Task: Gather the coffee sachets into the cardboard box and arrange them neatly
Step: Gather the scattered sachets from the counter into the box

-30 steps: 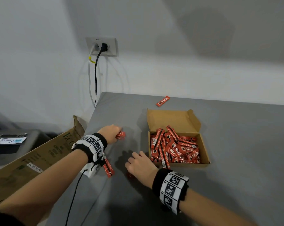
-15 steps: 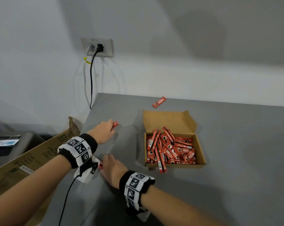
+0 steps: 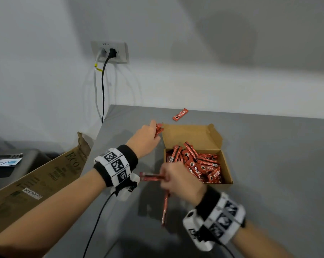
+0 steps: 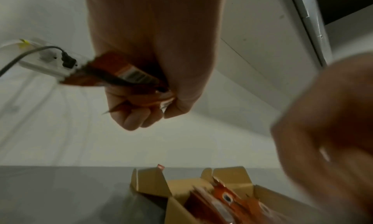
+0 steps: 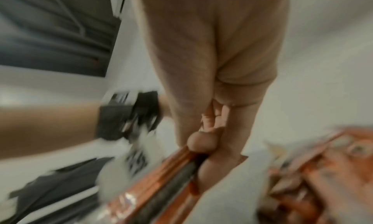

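- The coffee sachets [image 3: 198, 162], red sticks, lie in a criss-cross heap in the near half of the open cardboard box [image 3: 191, 135]; the far half of the box shows bare cardboard.
- The left hand [image 3: 144, 140], beside the box's far-left corner, has its fingers [image 4: 133, 115] curled tight round a small bunch of sachets [image 4: 121, 74].
- The right hand [image 3: 179, 180], at the box's near-left corner, grips several more sachets [image 3: 151, 177]; they stick out leftward and downward, and blur hides the count.
- One stray sachet [image 3: 180, 114] lies on the counter [image 3: 269, 183] beyond the box's lid.
- To do this step well, I would lay each bunch into the bare far half with all sticks parallel, rather than dropping them on the heap, then square up the pile.
- Readable writing: "NESCAFE" on the stray sachet and on some in the box; a barcode on the left-hand bunch; "ECO" on a brown carton [image 3: 45, 175] left of the box.
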The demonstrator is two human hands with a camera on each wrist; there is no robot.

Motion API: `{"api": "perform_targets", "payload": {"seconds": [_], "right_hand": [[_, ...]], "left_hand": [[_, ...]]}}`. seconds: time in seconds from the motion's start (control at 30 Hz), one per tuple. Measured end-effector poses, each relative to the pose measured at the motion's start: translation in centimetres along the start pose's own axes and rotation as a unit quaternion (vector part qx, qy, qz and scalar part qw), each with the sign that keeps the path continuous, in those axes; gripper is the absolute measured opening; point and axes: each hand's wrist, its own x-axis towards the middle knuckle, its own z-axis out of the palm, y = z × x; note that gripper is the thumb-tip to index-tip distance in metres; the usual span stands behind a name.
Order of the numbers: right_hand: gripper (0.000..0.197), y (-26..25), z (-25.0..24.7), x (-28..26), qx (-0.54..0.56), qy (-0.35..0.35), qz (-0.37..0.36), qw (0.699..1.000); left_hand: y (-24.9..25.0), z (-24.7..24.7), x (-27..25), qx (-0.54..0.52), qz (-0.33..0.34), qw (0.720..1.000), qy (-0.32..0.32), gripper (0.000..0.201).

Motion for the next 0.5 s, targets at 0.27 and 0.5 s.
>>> {"api": "perform_targets", "payload": {"seconds": [0.27,0.5], "right_hand": [[0.009,6.5,-7.5,1.2,0.022,0.236,0.043,0.971],[0.005,9.5,-4.9,2.9,-0.081,0.078,0.087,0.99]], "left_hand": [[3.7,5.7,0.6,-0.133,-0.016,0.99,-0.033,0.026],[4.8,6.8,0.1,-0.108,-0.008,0.991,-0.082,0.032]]}}
